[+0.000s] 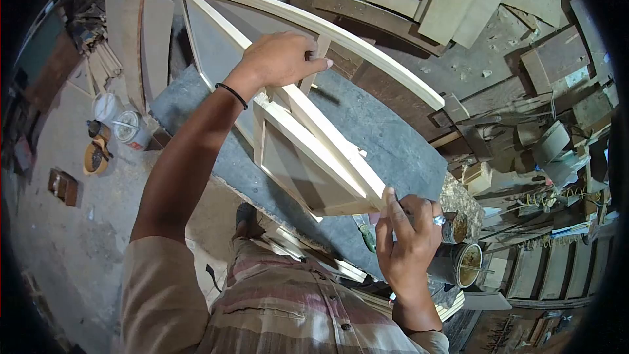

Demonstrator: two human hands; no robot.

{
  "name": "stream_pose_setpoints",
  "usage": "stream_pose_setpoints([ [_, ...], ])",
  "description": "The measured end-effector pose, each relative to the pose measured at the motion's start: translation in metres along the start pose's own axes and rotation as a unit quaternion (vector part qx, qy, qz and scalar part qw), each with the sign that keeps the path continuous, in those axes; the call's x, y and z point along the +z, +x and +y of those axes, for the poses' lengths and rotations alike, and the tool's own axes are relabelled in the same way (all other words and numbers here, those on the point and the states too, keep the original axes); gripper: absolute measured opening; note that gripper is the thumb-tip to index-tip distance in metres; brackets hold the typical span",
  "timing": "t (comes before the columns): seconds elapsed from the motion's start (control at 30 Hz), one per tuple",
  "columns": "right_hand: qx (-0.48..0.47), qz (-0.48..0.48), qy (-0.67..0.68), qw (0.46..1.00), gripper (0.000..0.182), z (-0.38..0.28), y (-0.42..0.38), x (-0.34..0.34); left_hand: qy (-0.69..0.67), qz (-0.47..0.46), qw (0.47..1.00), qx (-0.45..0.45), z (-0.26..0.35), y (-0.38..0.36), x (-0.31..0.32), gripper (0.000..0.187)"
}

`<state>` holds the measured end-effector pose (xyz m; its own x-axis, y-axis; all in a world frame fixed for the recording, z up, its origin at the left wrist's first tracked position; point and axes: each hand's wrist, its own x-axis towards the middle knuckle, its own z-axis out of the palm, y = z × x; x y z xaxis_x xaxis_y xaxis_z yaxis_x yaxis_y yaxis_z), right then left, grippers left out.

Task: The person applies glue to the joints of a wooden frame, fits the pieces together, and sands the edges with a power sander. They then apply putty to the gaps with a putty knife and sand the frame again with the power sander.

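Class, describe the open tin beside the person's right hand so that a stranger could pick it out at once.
Find the grey slab workbench bearing the pale wooden window frame. At its near corner, just beyond the right hand, sits a round metal tin. Unlike the tins on the floor at left, it holds brown liquid with a stick across it.

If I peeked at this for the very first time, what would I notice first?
Probably the big pale wooden frame with a curved top rail, tilted across the grey stone slab in the middle. The left hand grips an upright bar near the frame's top, while the right hand, wearing a silver ring, touches its lower corner. Just right of that hand stands an open rusty tin can.
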<state>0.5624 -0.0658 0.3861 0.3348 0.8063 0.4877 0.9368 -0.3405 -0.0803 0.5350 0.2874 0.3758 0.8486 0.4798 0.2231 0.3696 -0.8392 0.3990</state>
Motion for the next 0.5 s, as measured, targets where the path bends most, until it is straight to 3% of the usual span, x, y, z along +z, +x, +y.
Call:
stream_pose_setpoints([
  [0.17,-0.046,0.021,-0.002,0.999,0.047,0.006,-0.002,0.005,0.005,0.017,1.000,0.013,0.002,-0.002,-0.001,0.060],
  [0.23,-0.052,0.020,0.016,0.998,0.048,0.012,-0.003,0.007,-0.002,-0.020,1.000,-0.004,0.004,-0.002,-0.005,0.058],
  [0.3,-0.031,0.010,0.123,0.992,0.048,0.021,-0.007,0.013,0.005,-0.017,1.000,0.000,0.004,-0.001,-0.004,0.057],
  [0.5,0.033,-0.008,0.251,0.967,0.050,0.024,-0.016,0.018,0.021,-0.018,1.000,0.003,0.002,0.004,0.000,0.057],
])
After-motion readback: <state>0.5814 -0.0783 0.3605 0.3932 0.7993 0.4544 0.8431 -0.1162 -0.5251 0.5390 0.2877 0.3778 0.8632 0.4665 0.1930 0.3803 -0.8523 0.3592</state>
